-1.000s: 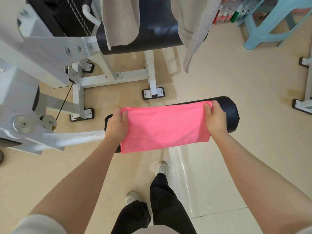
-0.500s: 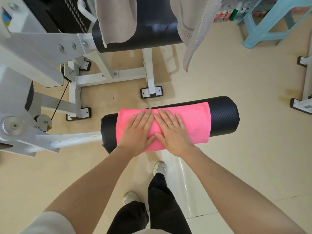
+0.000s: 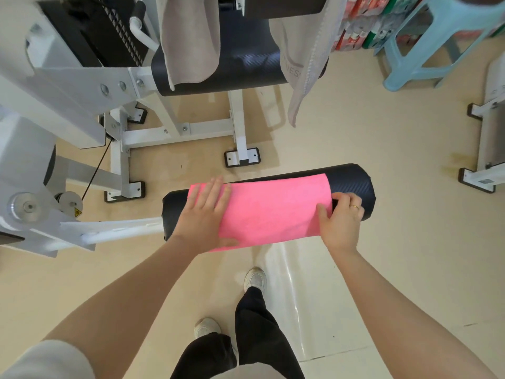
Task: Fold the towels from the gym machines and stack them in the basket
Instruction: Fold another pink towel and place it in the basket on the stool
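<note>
A pink towel (image 3: 273, 212) lies folded over the black padded roller (image 3: 352, 184) of a gym machine. My left hand (image 3: 205, 214) presses flat on the towel's left part with straight fingers. My right hand (image 3: 341, 220) pinches the towel's right edge, thumb on top and fingers curled at the edge. Two beige towels hang farther back: one beige towel (image 3: 191, 39) over a black pad (image 3: 240, 69), the other beige towel (image 3: 306, 61) at that pad's right end. No basket is in view.
White machine frames (image 3: 82, 99) and their floor feet fill the left and the back. A light blue plastic stool (image 3: 426, 45) stands at the back right, another white frame (image 3: 489, 149) at the right edge. My legs and shoes (image 3: 255, 280) stand below the roller.
Both hands lay flat together at the towel's middle half a second ago. They have slid apart: the left to the towel's left part, the right to the right edge, which it now pinches.
</note>
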Tool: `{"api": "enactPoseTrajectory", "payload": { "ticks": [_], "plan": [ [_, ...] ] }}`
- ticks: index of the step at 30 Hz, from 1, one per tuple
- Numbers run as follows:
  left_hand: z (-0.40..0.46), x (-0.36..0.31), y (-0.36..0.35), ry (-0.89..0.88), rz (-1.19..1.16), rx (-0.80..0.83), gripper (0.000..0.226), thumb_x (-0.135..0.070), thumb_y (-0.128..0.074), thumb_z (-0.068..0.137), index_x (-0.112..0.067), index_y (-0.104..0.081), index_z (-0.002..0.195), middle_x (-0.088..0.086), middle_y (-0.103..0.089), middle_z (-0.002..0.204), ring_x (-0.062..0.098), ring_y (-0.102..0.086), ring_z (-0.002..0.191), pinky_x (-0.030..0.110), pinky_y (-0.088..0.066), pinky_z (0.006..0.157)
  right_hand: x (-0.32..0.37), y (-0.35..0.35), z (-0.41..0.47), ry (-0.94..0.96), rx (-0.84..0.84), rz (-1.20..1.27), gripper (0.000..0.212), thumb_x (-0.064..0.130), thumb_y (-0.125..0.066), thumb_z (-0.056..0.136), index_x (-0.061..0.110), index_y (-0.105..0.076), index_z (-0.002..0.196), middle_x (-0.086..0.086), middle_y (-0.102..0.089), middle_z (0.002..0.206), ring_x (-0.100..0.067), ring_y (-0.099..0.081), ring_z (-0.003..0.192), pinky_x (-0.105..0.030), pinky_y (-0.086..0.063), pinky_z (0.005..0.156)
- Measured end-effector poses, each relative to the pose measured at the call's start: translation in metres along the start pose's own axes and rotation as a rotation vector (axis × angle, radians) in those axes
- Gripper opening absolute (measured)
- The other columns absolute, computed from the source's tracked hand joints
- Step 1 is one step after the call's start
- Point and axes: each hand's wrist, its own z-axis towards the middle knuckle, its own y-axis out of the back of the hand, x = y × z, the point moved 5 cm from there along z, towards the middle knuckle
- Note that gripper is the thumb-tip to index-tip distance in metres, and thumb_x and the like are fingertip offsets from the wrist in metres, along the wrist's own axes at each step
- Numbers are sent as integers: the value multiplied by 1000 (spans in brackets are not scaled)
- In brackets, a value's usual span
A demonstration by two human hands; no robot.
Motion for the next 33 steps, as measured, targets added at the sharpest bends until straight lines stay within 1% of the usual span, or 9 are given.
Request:
{"api": "enactPoseTrajectory", "payload": {
  "ticks": [4,7,10,16,22,26,28,30,33],
  "plan": [
    [21,-52,15,-177,-10,-87,113,-69,-75,47,-10,-39,136,20,-46,140,34,-50,126,51,-38,102,-7,-7,-1,-359,60,389,23,16,-62,83,2,-56,100,-8,-61,93,-27,-61,90,-31,-45,75],
    [33,-68,13,-150,-56,8,118,-66,-67,65,-13,-5,150,16,-8,157,30,-14,145,43,-10,117,-6,-6,-1,-454,163,521,17,12,-63,82,2,-60,95,-3,-63,84,-22,-60,83,-29,-47,75],
    [35,-66,2,-54,-38,106,120,-61,-63,73,-10,18,146,10,16,157,25,11,146,39,8,117,1,3,-2,-432,367,638,11,6,-62,84,5,-61,96,-2,-63,82,-17,-59,77,-28,-50,73],
    [33,-69,4,1,-72,91,126,-54,-71,68,-7,17,146,10,13,158,26,9,146,37,9,116,11,7,-14,-497,825,850,22,3,-59,86,0,-63,107,-16,-67,106,-27,-61,96,-40,-47,94],
    [33,-69,5,7,-65,146,128,-49,-73,68,-7,21,144,9,17,157,26,13,145,39,8,117,47,15,-25,-319,993,840,32,9,-63,73,20,-61,102,-2,-61,78,-16,-56,66,-25,-51,58],
    [24,-62,8,-46,-209,119,112,-42,-64,78,-7,19,145,2,24,153,23,21,143,37,15,114,88,7,-45,-277,966,820,31,-1,-48,88,22,-55,108,0,-56,72,-8,-54,52,-21,-44,46],
    [13,-48,17,-59,-431,59,95,-22,-59,83,-9,8,148,-1,18,153,18,15,144,36,10,118,110,-5,-56,-206,949,753,33,0,-47,89,23,-54,111,-1,-54,68,-8,-48,46,-21,-39,43],
    [-4,-23,27,74,-744,-101,70,1,-50,87,-10,-16,148,5,-12,157,19,-12,145,28,-8,118,129,-20,-67,-157,933,670,34,5,-51,89,24,-52,117,1,-55,62,-8,-44,38,-21,-38,40],
    [-33,17,24,430,-1337,-182,36,-2,-39,96,-8,-47,131,8,-56,127,17,-55,113,30,-36,108,154,-47,-85,-123,888,613,37,12,-55,91,25,-47,125,7,-57,54,-8,-44,34,-20,-40,38]
  ]
}}
